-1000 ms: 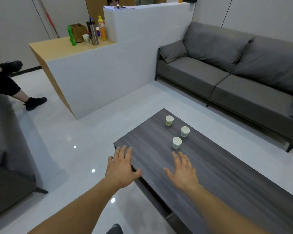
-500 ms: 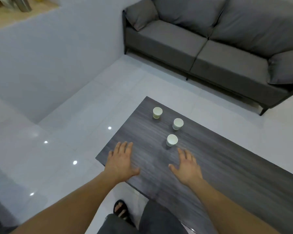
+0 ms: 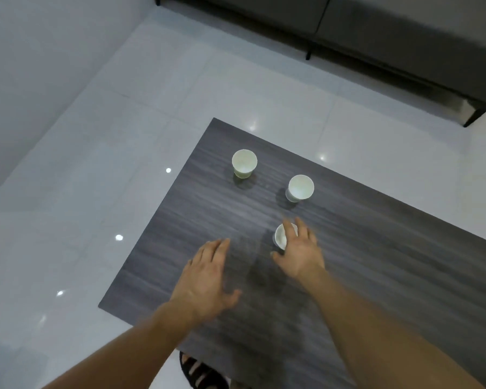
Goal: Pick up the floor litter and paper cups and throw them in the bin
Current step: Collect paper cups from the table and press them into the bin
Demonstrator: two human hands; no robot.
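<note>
1. Three paper cups stand upright on the dark wood table (image 3: 376,276), mouths up, in a loose row running away from the person.
2. The near cup (image 3: 281,237) sits under the right hand (image 3: 299,249). The spread fingers (image 3: 303,230) cover the far and right side of its rim, while the thumb points left, just in front of the cup's base.
3. That hand is open around the cup. The blur and the angle keep me from telling whether skin touches paper; nothing is clasped.
4. The cup's left half is in plain sight, pale inside, and its base rests on the table.
5. The middle cup (image 3: 300,188) stands beyond the right fingertips, apart from them, a little to the right.
6. The far cup (image 3: 244,163) stands further off and to the left, near the table's far corner, well apart from both hands.
7. The left hand (image 3: 208,279) hovers flat over the table, left of the near cup, fingers together and stretched forward, thumb out to the right. It is empty and unclenched, clear of all three cups.
8. Past the table lie white floor tiles (image 3: 124,164), and a grey sofa (image 3: 404,37) runs along the top edge.
9. A sandalled foot (image 3: 199,372) shows beneath the table's near edge.
</note>
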